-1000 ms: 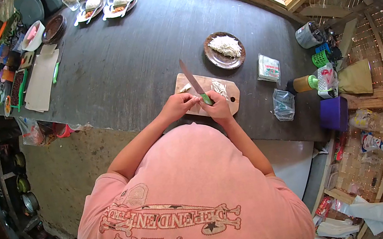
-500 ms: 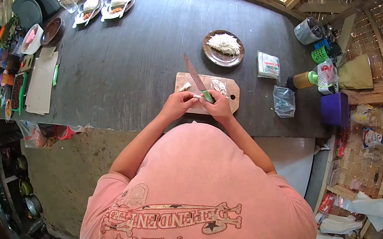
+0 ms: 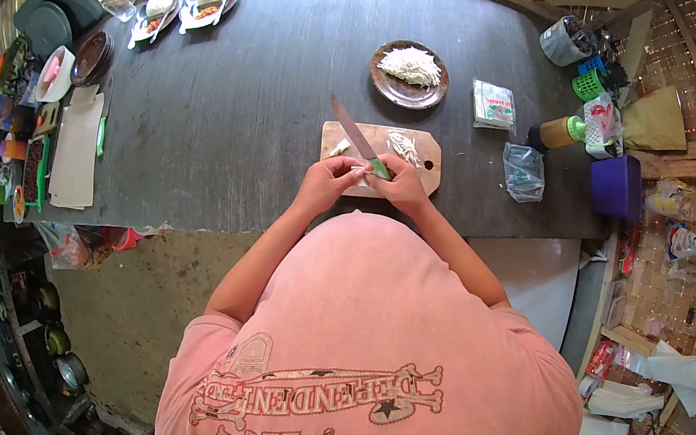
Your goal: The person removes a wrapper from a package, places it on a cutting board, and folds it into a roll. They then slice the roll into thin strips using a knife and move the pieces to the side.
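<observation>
My right hand (image 3: 401, 184) is closed round the green handle of a kitchen knife (image 3: 352, 130), whose long blade points away over the cutting board. My left hand (image 3: 330, 183) pinches a small white piece of food (image 3: 358, 170) close to the knife handle, and the fingertips of both hands nearly meet. Beneath them lies a wooden cutting board (image 3: 424, 151) with a hole at its right end. On it are a pale chunk (image 3: 340, 147) to the left of the blade and a small heap of white strips (image 3: 403, 148) to the right.
Beyond the board, a brown plate (image 3: 387, 88) holds a mound of white shreds (image 3: 409, 67). To the right are a square packet (image 3: 492, 103), a plastic bag (image 3: 524, 171) and a purple container (image 3: 617, 188). Two served plates (image 3: 210, 2) stand at the far left, near cardboard (image 3: 79, 155).
My hands have drawn closer together, and less of the white piece shows between the fingers. The whole view has shifted slightly. The knife remains in my right hand.
</observation>
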The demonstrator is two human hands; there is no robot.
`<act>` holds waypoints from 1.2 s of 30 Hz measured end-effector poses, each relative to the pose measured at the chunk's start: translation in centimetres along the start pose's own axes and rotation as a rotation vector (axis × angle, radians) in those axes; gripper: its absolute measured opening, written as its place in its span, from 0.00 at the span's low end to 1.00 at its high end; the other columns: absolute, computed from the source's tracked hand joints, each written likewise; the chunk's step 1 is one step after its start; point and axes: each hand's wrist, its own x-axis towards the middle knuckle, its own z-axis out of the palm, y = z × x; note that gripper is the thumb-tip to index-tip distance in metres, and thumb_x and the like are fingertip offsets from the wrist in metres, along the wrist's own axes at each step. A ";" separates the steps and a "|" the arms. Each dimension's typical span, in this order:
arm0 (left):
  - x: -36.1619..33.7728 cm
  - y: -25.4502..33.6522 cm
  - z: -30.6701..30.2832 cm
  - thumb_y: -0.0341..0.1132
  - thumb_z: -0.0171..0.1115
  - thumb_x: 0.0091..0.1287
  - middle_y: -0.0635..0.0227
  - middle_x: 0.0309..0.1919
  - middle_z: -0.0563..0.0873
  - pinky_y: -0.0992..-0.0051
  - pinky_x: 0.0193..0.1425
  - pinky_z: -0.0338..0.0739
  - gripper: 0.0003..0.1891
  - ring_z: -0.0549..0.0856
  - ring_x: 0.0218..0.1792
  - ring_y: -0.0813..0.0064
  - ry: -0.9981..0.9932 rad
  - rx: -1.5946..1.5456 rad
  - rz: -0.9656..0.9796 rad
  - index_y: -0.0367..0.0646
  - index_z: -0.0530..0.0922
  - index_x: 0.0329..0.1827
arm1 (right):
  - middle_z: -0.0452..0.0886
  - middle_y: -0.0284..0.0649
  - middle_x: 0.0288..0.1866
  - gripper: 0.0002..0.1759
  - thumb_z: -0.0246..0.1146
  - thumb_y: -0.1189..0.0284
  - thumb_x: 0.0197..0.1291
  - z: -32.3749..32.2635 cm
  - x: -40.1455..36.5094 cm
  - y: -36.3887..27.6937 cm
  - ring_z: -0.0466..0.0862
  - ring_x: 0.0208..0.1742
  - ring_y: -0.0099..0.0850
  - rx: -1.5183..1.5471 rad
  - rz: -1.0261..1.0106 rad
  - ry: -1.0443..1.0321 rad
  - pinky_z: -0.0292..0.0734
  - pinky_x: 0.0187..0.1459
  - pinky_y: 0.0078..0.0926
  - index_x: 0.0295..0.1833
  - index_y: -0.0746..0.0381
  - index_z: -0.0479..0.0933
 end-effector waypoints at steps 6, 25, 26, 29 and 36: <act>0.5 -1.4 -0.1 0.31 0.73 0.79 0.74 0.49 0.95 0.78 0.55 0.83 0.10 0.88 0.48 0.85 -0.035 -0.143 0.036 0.38 0.92 0.58 | 0.91 0.30 0.40 0.10 0.77 0.72 0.73 0.3 0.0 -0.8 0.85 0.43 0.17 0.081 0.084 0.022 0.82 0.46 0.21 0.54 0.65 0.90; 0.5 -1.6 0.2 0.36 0.71 0.83 0.72 0.46 0.95 0.76 0.54 0.86 0.12 0.90 0.45 0.83 0.020 0.009 0.164 0.37 0.91 0.59 | 0.89 0.29 0.39 0.16 0.81 0.65 0.71 0.2 -0.3 -2.0 0.83 0.41 0.17 0.070 0.107 0.038 0.80 0.44 0.22 0.51 0.66 0.90; 0.5 -1.5 0.4 0.36 0.71 0.83 0.72 0.45 0.95 0.76 0.53 0.86 0.12 0.90 0.45 0.84 0.025 0.004 0.160 0.37 0.91 0.59 | 0.88 0.29 0.38 0.16 0.81 0.64 0.71 0.3 -0.3 -1.7 0.83 0.41 0.17 0.055 0.080 0.056 0.79 0.43 0.22 0.51 0.66 0.90; 0.5 -1.4 0.4 0.37 0.70 0.84 0.72 0.44 0.94 0.77 0.53 0.86 0.12 0.90 0.44 0.84 -0.009 0.010 0.102 0.37 0.90 0.59 | 0.88 0.29 0.38 0.14 0.81 0.67 0.71 0.2 -0.4 -1.1 0.83 0.40 0.18 0.001 0.047 0.058 0.79 0.43 0.23 0.51 0.65 0.90; 0.6 -1.3 0.3 0.36 0.69 0.85 0.72 0.46 0.93 0.77 0.53 0.85 0.12 0.88 0.45 0.82 -0.046 -0.121 0.038 0.36 0.90 0.59 | 0.86 0.31 0.37 0.08 0.78 0.74 0.69 0.0 -0.3 -0.3 0.81 0.39 0.18 -0.014 -0.058 0.042 0.77 0.41 0.24 0.49 0.65 0.90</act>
